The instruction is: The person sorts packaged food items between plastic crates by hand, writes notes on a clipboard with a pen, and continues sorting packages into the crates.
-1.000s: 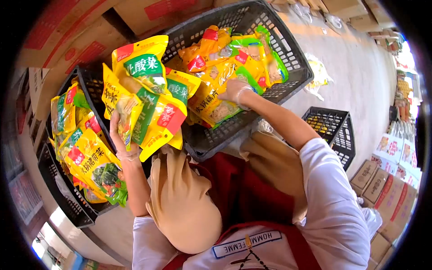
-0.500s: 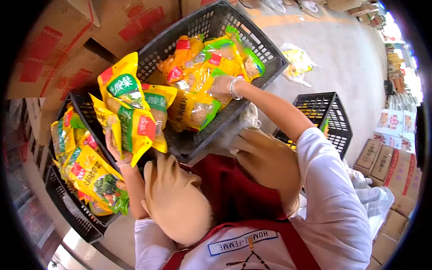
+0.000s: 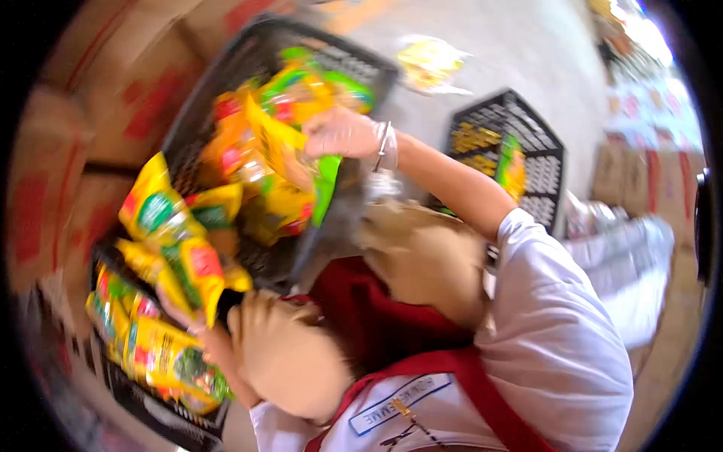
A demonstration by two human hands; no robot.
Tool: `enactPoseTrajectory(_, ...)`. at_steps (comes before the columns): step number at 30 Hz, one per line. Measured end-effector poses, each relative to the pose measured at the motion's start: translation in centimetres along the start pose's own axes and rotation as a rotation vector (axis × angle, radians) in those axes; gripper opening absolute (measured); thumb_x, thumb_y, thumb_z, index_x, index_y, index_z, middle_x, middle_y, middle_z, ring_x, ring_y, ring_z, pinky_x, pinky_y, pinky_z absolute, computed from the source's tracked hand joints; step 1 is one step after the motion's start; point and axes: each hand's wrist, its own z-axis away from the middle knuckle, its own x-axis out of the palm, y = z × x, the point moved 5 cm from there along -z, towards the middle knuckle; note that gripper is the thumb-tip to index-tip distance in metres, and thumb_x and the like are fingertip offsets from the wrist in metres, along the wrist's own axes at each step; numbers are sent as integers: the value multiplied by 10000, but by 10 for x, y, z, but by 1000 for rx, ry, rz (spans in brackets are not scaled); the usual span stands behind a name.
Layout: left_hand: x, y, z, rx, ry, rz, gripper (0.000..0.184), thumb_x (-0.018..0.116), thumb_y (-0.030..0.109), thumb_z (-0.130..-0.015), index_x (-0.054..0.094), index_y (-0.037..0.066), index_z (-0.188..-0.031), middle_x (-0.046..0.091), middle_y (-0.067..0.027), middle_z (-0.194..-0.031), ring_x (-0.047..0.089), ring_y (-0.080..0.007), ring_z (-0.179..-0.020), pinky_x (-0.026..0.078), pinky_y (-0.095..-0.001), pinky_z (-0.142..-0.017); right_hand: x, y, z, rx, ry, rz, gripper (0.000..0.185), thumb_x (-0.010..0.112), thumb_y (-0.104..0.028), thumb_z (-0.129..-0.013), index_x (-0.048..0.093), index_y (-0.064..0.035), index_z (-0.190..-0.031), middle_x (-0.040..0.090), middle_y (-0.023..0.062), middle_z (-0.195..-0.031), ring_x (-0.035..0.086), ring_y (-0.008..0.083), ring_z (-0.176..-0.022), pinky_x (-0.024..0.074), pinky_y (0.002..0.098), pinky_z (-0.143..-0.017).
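Observation:
My left hand, partly hidden, is closed on several yellow food packets with green labels, held over the near left edge of the large black crate. In a clear thin glove, my right hand is closed on the edge of a yellow packet, which stands tilted above other packets inside that crate. The packets and my fingers are blurred by motion.
A second black crate with yellow packets is at the lower left. Cardboard boxes line the upper left. Another black crate and a plastic bag are on the floor.
The view has swung, so the crates appear shifted. My right hand has closed on a packet and raised it from the pile. My left hand still holds its packets.

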Motion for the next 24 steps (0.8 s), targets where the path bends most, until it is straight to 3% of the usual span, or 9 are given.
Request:
enactPoseTrajectory(1, 0, -5, -4, -2, -7, -20, 422, 388, 313, -916, 479, 66, -1246, 542, -80, -1213, 519, -229, -1118, 412, -369, -961, -39, -6, 30, 416, 54, -311, 123, 585, -203, -748, 640, -104, -794, 591, 47, -713, 553, 145, -647, 443, 297, -577)
enactPoseTrajectory(3, 1, -13, -12, 17, -12, -65, 422, 390, 311, -915, 480, 66, -1246, 543, -80, -1212, 519, -229, -1117, 412, -370, -961, -107, -38, 98, -38, 278, 167, 113, 564, -105, -749, 616, -44, -828, 601, 103, -833, 582, 200, -748, 454, 281, -646)
enactPoseTrajectory(5, 7, -18, -18, 16, -18, -79, 421, 393, 309, -915, 480, 66, -1246, 545, -80, -1210, 520, -229, -1116, 412, -370, -961, -155, -56, 177, 615, 682, -558, 239, 575, -149, -768, 593, 20, -936, 621, 103, -875, 617, 156, -752, 499, 284, -681)
enactPoseTrajectory(10, 12, -19, -21, -3, -25, -80, 418, 398, 305, -913, 482, 65, -1246, 547, -80, -1207, 522, -229, -1113, 412, -370, -962, -189, -54, 358, 796, 1121, -628, 267, 571, -198, -816, 557, -20, -1015, 604, 62, -895, 600, 153, -803, 480, 272, -727)
enactPoseTrajectory(12, 7, -16, -21, -8, -16, -79, 418, 400, 303, -912, 482, 65, -1245, 548, -80, -1205, 523, -229, -1112, 412, -370, -962, -174, -11, 435, 1027, 992, -342, 235, 590, -203, -829, 565, -25, -979, 612, 46, -887, 600, 158, -808, 480, 273, -730)
enactPoseTrajectory(14, 3, -14, -18, -24, 4, -48, 417, 402, 301, -912, 483, 65, -1245, 549, -80, -1204, 524, -229, -1110, 412, -371, -962, -166, 2, 425, 1391, 469, 736, 382, 612, -290, -827, 585, 27, -1039, 646, 154, -925, 627, 182, -838, 481, 309, -745)
enactPoseTrajectory(15, 1, -9, -14, -29, 20, -32, 416, 403, 300, -911, 483, 65, -1245, 550, -80, -1203, 524, -229, -1110, 412, -371, -962, -164, 16, 396, 1209, 750, 439, 376, 604, -291, -836, 590, 3, -1070, 653, 147, -955, 633, 219, -873, 476, 313, -782)
enactPoseTrajectory(18, -4, -4, -3, -93, 82, 89, 415, 406, 298, -910, 484, 65, -1245, 552, -80, -1201, 526, -229, -1108, 412, -371, -962, -138, 7, 226, 895, 710, 146, 267, 567, -157, -871, 583, 1, -1085, 631, 64, -934, 582, 129, -857, 461, 264, -789)
enactPoseTrajectory(24, -21, 2, -6, -177, 207, 306, 413, 413, 292, -908, 486, 65, -1244, 555, -79, -1196, 528, -229, -1104, 412, -372, -963, 53, 32, -32, -8, -238, 487, 530, 592, -214, -804, 434, -57, -1285, 448, 141, -1308, 422, 269, -1215, 338, 392, -1001)
